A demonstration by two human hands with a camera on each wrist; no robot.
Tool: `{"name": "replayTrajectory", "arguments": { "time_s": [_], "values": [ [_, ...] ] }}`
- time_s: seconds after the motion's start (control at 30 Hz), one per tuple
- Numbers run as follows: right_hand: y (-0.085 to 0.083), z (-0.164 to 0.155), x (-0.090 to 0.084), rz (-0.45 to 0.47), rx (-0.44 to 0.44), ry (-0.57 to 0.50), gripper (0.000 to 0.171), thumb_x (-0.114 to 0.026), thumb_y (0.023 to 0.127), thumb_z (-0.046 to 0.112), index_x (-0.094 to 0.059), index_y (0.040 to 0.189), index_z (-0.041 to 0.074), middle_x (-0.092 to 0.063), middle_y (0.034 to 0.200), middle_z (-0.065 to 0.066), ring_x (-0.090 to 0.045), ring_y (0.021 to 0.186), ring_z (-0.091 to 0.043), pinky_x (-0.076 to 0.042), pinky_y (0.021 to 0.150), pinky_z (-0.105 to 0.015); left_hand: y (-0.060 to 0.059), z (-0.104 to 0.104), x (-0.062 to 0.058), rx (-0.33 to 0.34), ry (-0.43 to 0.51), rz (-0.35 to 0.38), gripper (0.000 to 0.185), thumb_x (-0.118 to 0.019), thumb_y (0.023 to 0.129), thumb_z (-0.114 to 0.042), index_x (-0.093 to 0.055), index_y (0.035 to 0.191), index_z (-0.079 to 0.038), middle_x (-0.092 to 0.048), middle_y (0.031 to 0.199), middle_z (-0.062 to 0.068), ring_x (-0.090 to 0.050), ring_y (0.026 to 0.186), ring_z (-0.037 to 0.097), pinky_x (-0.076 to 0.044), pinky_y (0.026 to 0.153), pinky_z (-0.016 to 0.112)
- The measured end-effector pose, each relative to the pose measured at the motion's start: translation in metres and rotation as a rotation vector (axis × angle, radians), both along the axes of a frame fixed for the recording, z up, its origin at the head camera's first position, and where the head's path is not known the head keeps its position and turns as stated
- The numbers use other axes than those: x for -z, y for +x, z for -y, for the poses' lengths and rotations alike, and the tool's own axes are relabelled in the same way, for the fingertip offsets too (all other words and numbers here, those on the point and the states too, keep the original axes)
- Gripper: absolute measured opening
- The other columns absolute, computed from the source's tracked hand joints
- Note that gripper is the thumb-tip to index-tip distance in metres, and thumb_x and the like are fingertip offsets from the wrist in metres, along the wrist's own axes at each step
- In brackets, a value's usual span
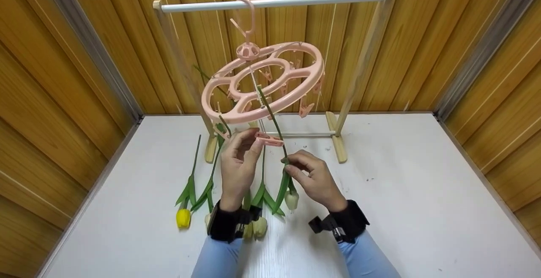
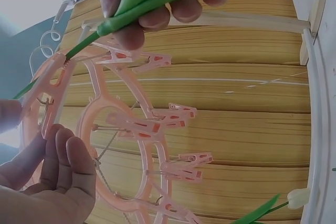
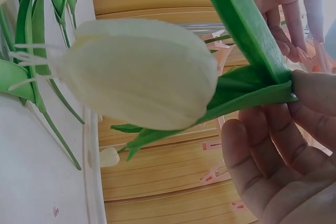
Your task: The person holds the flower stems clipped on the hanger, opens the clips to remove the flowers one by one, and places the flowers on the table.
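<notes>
My left hand [image 1: 237, 166] pinches a pink clothespin [image 1: 270, 140] that dangles from the round pink hanger [image 1: 310, 75]. In my right hand [image 1: 313, 178] a white artificial tulip [image 1: 291, 200] is held head down, thumb and fingers on its stem just above the green leaves. Its stem [image 2: 81, 50] crosses the tip of the clothespin in the left wrist view. The petals fill much of the right wrist view, where the left fingers [image 3: 294, 19] show behind the leaf.
The hanger hooks on a white rod [image 1: 312, 0] of a wooden stand. Other pink clothespins [image 1: 306, 109] hang around it. On the white table lie a yellow tulip [image 1: 183, 219] and several pale ones [image 1: 259, 228], partly behind my left wrist. Another white tulip [image 2: 298, 199] shows low near the stand.
</notes>
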State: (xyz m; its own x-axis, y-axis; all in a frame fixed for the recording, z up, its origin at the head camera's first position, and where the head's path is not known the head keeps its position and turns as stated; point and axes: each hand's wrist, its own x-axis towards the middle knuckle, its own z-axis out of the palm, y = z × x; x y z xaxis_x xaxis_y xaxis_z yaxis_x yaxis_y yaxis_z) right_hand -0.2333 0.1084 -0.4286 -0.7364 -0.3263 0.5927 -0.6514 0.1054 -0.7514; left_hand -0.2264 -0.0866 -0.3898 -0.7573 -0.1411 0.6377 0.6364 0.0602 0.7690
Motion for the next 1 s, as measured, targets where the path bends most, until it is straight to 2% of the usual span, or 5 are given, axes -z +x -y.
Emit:
{"name": "replayTrajectory", "arguments": {
  "time_s": [0.3, 0.57, 0.8, 1.0],
  "values": [
    [0.0002, -0.0012, -0.0014, 0.002, 0.002, -0.003, 0.014, -0.064, 0.1, 0.001, -0.072, 0.11, -0.004, -0.068, 0.097, -0.011, -0.065, 0.09, -0.01, -0.054, 0.081, -0.023, 0.0007, 0.0006, -0.0001, -0.014, 0.011, 0.028, 0.027, -0.069, 0.096, 0.001, -0.066, 0.12, 0.013, -0.066, 0.11, 0.018, -0.062, 0.101, 0.018, -0.053, 0.087, 0.026],
    [0.0007, -0.001, -0.0025, -0.019, 0.016, -0.009, 0.013, -0.064, 0.1, 0.0, -0.074, 0.108, 0.0, -0.068, 0.096, -0.01, -0.063, 0.088, -0.009, -0.054, 0.08, -0.023, 0.0025, 0.001, -0.0015, -0.007, 0.002, 0.058, 0.025, -0.07, 0.096, 0.001, -0.068, 0.119, 0.009, -0.069, 0.11, 0.019, -0.066, 0.099, 0.017, -0.054, 0.087, 0.026],
    [0.0009, -0.0015, -0.0035, -0.017, 0.016, -0.001, 0.013, -0.063, 0.101, 0.002, -0.073, 0.108, 0.001, -0.068, 0.096, -0.008, -0.063, 0.087, -0.01, -0.054, 0.08, -0.024, 0.0014, 0.001, -0.0011, 0.04, 0.003, 0.051, 0.023, -0.071, 0.094, 0.003, -0.069, 0.116, 0.011, -0.072, 0.107, 0.021, -0.068, 0.092, 0.016, -0.054, 0.081, 0.024],
    [0.0008, -0.002, -0.0045, -0.009, 0.012, -0.005, 0.012, -0.064, 0.1, 0.003, -0.073, 0.108, 0.0, -0.068, 0.096, -0.009, -0.064, 0.087, -0.01, -0.055, 0.08, -0.024, 0.0014, 0.0011, -0.0014, 0.02, -0.013, 0.06, 0.023, -0.074, 0.093, 0.001, -0.07, 0.114, 0.01, -0.074, 0.105, 0.018, -0.069, 0.089, 0.015, -0.054, 0.08, 0.024]
  ]
}}
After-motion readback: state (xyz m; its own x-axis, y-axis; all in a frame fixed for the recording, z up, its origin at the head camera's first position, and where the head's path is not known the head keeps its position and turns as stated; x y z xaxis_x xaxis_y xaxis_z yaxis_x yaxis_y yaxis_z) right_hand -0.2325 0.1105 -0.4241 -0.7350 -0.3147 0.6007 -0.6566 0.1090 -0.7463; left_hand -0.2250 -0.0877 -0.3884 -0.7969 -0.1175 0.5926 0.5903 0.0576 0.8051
